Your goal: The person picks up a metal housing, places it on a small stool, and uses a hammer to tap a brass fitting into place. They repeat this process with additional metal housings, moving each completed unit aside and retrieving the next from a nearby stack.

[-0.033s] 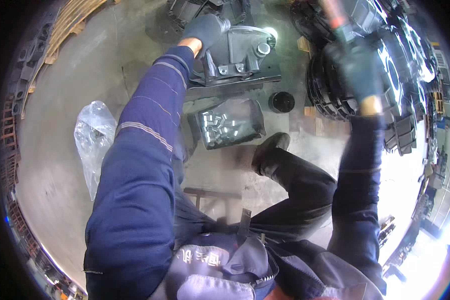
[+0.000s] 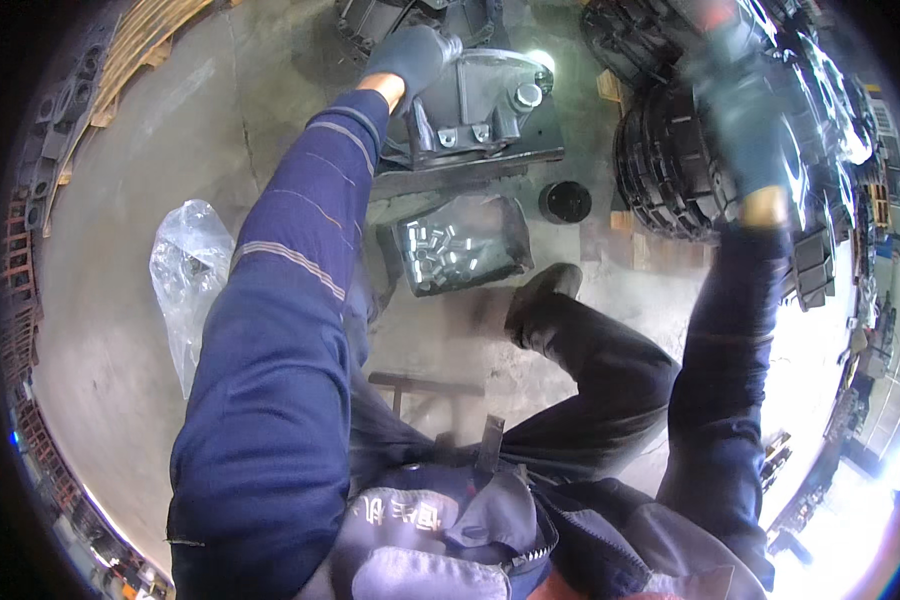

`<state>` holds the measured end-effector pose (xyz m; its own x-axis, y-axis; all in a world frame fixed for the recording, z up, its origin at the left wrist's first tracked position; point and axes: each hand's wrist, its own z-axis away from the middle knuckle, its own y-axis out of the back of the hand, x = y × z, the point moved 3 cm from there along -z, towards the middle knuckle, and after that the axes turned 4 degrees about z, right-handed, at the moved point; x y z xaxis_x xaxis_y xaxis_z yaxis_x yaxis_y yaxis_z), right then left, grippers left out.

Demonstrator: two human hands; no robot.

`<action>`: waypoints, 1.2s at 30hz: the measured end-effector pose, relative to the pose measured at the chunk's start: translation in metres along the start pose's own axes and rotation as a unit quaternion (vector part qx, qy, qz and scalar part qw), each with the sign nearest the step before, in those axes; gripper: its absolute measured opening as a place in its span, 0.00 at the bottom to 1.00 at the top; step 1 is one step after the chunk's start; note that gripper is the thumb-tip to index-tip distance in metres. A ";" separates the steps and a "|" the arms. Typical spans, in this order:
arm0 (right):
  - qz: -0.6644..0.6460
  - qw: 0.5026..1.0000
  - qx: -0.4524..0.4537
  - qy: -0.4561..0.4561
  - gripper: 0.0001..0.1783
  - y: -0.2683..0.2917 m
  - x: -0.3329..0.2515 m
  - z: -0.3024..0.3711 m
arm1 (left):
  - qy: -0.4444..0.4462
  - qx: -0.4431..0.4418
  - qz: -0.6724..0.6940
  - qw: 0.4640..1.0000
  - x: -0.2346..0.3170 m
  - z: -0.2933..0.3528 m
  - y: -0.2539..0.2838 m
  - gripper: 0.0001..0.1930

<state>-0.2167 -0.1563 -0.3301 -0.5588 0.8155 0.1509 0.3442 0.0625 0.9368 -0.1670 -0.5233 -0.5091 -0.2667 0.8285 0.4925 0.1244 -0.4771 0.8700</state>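
Observation:
My left hand (image 2: pixel 410 57), in a dark grey glove, is closed at the upper left of a dark metal casting (image 2: pixel 480 100). Something small and pale grey shows at its fingertips, too unclear to name. A short silver bushing (image 2: pixel 527 96) stands out on the casting's right side. The casting rests on a dark flat plate (image 2: pixel 470 170). Raised at the upper right, my right hand (image 2: pixel 735 115) is gloved and smeared by motion. It grips a blurred tool with a red part (image 2: pixel 715 15), whose kind does not show. A lined box (image 2: pixel 515 235) of silver bushings (image 2: pixel 440 255) lies nearer me.
Stacked black ribbed housings (image 2: pixel 660 170) stand at the right. A round black tin (image 2: pixel 565 203) sits beside the box. Further left lies a clear plastic bag (image 2: pixel 185 270) on the floor. Another dark casting (image 2: pixel 370 20) stands behind my left hand. Wooden pallets (image 2: pixel 140 50) line the far left.
My right hand has shifted to the right and slightly away from the casting, with the red-ended tool. My left hand stays at the casting.

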 end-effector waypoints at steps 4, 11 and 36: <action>-0.156 0.964 0.182 -0.114 0.14 0.033 -0.032 -0.001 | -0.007 -0.014 0.026 1.000 -0.001 0.000 0.002 0.28; -0.100 0.967 -0.223 -0.075 0.16 -0.118 -0.042 0.059 | -0.050 -0.047 -0.021 0.997 0.004 -0.004 0.001 0.29; -0.143 0.970 0.184 -0.066 0.18 0.001 -0.065 0.023 | 0.003 -0.044 0.002 0.999 0.010 0.008 0.003 0.28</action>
<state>-0.1630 -0.1961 -0.3458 -0.5776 0.7998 -0.1638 0.4486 0.4785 0.7548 -0.1615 -0.5142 -0.5012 -0.2719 0.8246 0.4961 0.0412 -0.5050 0.8621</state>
